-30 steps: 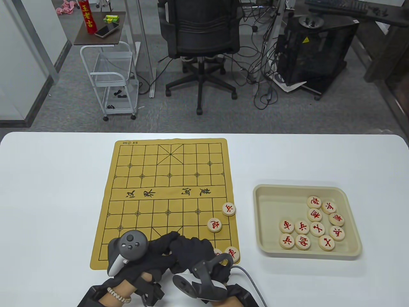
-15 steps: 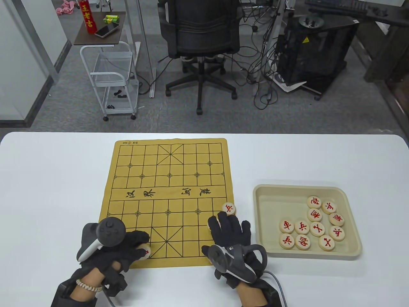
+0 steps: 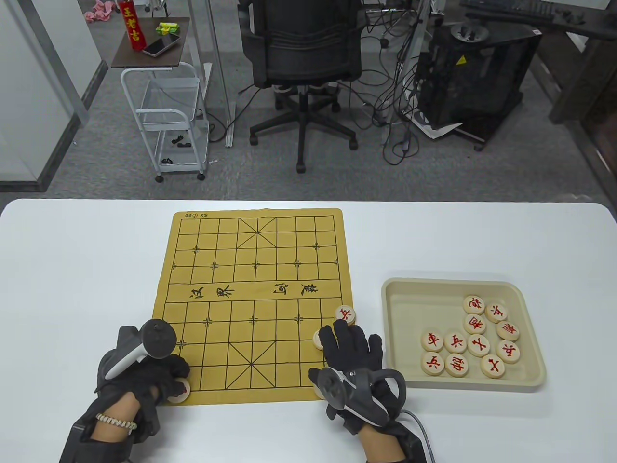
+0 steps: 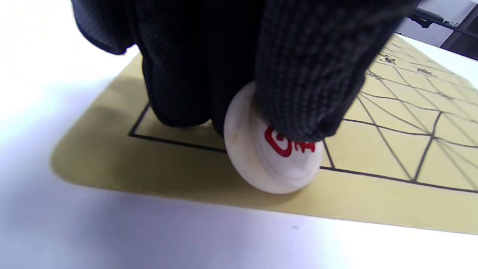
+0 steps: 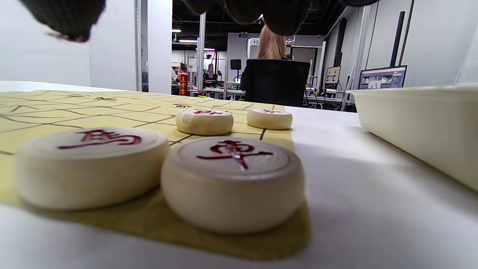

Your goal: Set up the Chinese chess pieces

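At the lower left of the table view the left hand (image 3: 144,374) pinches a chess piece (image 4: 270,149) tilted over the board's (image 3: 250,270) near corner, apparently to seat it on a back-row point, while the right hand (image 3: 354,357), fingers spread, hovers over placed pieces near the tray (image 3: 400,294), likely ready to fetch another.

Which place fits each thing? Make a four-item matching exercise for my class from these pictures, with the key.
Things:
1. left hand
2. right hand
3. tray
4. chariot piece

Places:
A. on the table right of the board, holding eleven pieces
B. at the board's near right corner, beside the horse piece
C. pressing a red-marked piece down near the board's near left corner
D. spread open above the pieces at the board's right edge

Pairs: 1-C, 2-D, 3-A, 4-B
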`<state>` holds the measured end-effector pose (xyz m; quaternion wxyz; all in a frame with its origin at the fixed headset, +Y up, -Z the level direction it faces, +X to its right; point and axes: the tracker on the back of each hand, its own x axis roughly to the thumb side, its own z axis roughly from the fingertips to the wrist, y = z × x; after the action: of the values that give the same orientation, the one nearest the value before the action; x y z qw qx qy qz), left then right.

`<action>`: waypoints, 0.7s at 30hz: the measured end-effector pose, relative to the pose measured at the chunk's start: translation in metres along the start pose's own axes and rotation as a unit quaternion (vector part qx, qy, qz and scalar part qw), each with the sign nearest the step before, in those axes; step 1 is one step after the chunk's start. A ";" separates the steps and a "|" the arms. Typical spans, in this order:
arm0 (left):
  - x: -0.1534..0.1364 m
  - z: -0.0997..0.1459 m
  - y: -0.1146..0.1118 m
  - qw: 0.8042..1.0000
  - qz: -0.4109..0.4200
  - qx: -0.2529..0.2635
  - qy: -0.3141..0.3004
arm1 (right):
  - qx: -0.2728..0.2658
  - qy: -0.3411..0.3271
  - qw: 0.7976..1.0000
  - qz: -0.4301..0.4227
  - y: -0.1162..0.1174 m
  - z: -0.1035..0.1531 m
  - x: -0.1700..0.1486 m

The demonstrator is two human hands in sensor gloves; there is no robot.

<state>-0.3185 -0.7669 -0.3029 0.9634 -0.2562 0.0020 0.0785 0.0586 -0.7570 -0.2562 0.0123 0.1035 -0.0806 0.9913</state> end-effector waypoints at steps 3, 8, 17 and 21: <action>0.005 0.002 0.000 0.999 -0.029 0.018 0.013 | 0.001 0.003 1.000 -0.003 0.000 0.001 -0.001; 0.010 0.002 -0.003 0.996 -0.073 0.043 0.035 | 0.004 0.005 1.000 -0.003 0.000 0.001 -0.001; 0.024 0.026 0.012 0.982 -0.056 0.181 -0.010 | 0.011 0.006 1.000 -0.001 0.000 0.002 -0.001; 0.028 0.037 0.014 0.952 -0.003 0.301 -0.051 | 0.021 0.020 1.000 -0.001 0.001 0.001 -0.006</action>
<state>-0.2945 -0.7320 -0.2788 0.9948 0.0501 -0.0247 0.0848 0.0645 -0.7577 -0.2570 0.0130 0.0836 -0.0590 0.9947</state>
